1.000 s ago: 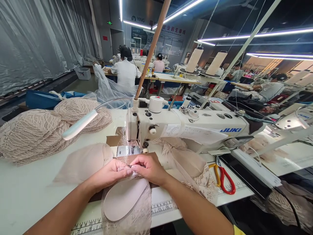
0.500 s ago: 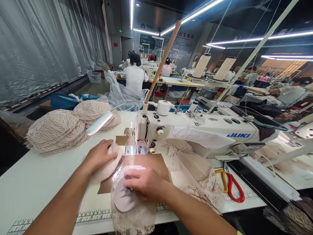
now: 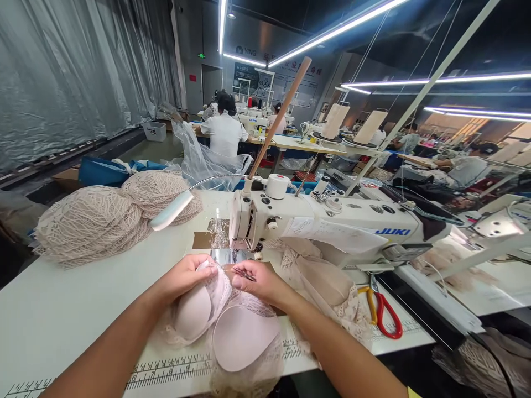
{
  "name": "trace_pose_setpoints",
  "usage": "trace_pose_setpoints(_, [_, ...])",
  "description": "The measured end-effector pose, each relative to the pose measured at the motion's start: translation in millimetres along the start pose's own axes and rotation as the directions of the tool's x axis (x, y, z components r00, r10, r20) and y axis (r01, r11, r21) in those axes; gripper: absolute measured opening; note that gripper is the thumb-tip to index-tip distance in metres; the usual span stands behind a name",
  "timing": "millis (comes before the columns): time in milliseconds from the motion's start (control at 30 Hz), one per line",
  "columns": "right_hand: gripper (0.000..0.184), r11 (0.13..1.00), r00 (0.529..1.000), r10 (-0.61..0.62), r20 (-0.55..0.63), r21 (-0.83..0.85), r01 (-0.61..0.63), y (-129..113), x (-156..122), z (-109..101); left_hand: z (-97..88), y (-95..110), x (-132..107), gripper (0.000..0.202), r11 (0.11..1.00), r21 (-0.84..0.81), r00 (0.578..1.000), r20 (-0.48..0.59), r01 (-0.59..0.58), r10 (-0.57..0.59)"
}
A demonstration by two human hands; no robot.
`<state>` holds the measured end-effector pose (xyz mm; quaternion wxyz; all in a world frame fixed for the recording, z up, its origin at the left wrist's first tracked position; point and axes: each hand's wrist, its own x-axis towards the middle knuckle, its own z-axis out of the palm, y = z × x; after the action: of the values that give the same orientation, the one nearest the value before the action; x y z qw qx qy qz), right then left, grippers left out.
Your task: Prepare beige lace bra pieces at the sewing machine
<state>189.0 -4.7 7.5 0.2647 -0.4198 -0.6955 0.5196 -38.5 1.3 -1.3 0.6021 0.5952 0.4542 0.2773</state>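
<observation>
Both lace cups (image 3: 226,323) are now gathered together, pinched by the left hand (image 3: 186,275) and right hand (image 3: 255,281) (below the sewing machine (image 3: 315,224)).

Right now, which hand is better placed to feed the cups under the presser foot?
Right hand, probably: it sits just below the presser foot, pinching a small tool. The left hand is gripping the left lace cup, further from it.

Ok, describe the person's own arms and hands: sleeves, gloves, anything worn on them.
Both arms are bare from the bottom edge of the picture up to the hands. The left hand and the right hand wear no gloves, and no rings, watch or bracelet show. The only clothing in view is a sliver of yellow sleeve at the right arm's upper end, by the bottom edge.
</observation>
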Motion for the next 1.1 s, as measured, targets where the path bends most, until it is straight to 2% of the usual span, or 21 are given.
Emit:
trace_pose_setpoints(67, [0.028, 0.999, 1.000, 0.017, -0.014, 0.028, -0.017, -1.8, 5.5, 9.1, 4.3, 0.1, -0.5, 0.039, 0.997, -0.077, 0.998, 0.056, -0.003, 0.008])
trace_pose_setpoints(167, [0.012, 0.999, 0.998, 0.009, -0.055, -0.035, -0.011, -2.3, 9.0, 15.1, 4.2, 0.8, -1.2, 0.036, 0.994, -0.110, 0.995, 0.099, -0.006, 0.017])
trace_pose_setpoints(267, [0.011, 0.999, 0.997, -0.008, -0.071, -0.050, 0.005, 0.6, 7.8, 13.2, 0.8, 3.7, -1.8, 0.027, 0.994, 0.074, 0.996, 0.042, -0.085, 0.083])
trace_pose_setpoints(367, [0.011, 0.998, 0.996, -0.023, -0.081, -0.052, 0.019, 2.7, 5.8, 10.6, 1.1, 7.1, -2.2, 0.016, 0.917, 0.353, 0.972, -0.071, -0.186, 0.224])
trace_pose_setpoints(433, [0.009, 0.998, 0.995, -0.039, -0.092, -0.057, 0.034, 0.8, 4.7, 10.5, 3.7, 7.5, -2.1, 0.016, 0.885, 0.412, 0.957, -0.093, -0.214, 0.275])
trace_pose_setpoints(500, [0.008, 0.997, 0.992, -0.051, -0.112, -0.071, 0.044, -3.5, 3.7, 11.5, 6.9, 5.6, -1.3, 0.020, 0.919, 0.340, 0.968, -0.079, -0.200, 0.240])
trace_pose_setpoints(600, [0.009, 0.996, 0.986, -0.077, -0.145, -0.057, 0.070, -8.5, 2.2, 12.6, 10.2, -0.1, 1.3, 0.029, 0.989, 0.111, 0.995, 0.002, -0.099, 0.099])
trace_pose_setpoints(667, [0.013, 0.995, 0.983, -0.098, -0.153, -0.003, 0.098, -6.5, 1.8, 12.1, 10.9, -3.6, 3.5, 0.032, 0.999, -0.032, 0.997, 0.072, -0.034, 0.036])
trace_pose_setpoints(733, [0.024, 0.990, 0.987, -0.109, -0.122, 0.080, 0.119, 0.3, 1.9, 9.9, 11.0, -5.6, 5.2, 0.033, 0.992, -0.127, 0.994, 0.113, 0.003, 0.011])
trace_pose_setpoints(800, [0.036, 0.986, 0.992, -0.105, -0.069, 0.125, 0.113, 9.2, 2.2, 6.1, 10.8, -5.8, 6.0, 0.033, 0.983, -0.181, 0.991, 0.137, 0.026, -0.001])
trace_pose_setpoints(900, [0.043, 0.996, 0.996, -0.079, -0.033, 0.040, 0.080, 18.7, 2.3, -0.2, 10.9, -4.5, 5.6, 0.032, 0.974, -0.221, 0.987, 0.160, 0.046, -0.010])
trace_pose_setpoints(967, [0.041, 0.997, 0.997, -0.073, -0.040, -0.024, 0.072, 19.4, 2.1, -2.6, 11.4, -3.9, 4.9, 0.033, 0.972, -0.230, 0.987, 0.159, 0.046, -0.009])
trace_pose_setpoints(1100, [0.032, 0.995, 0.995, -0.096, -0.028, -0.034, 0.095, 10.6, 1.6, -2.0, 12.9, -4.3, 4.3, 0.035, 0.965, -0.250, 0.990, 0.138, 0.073, -0.039])
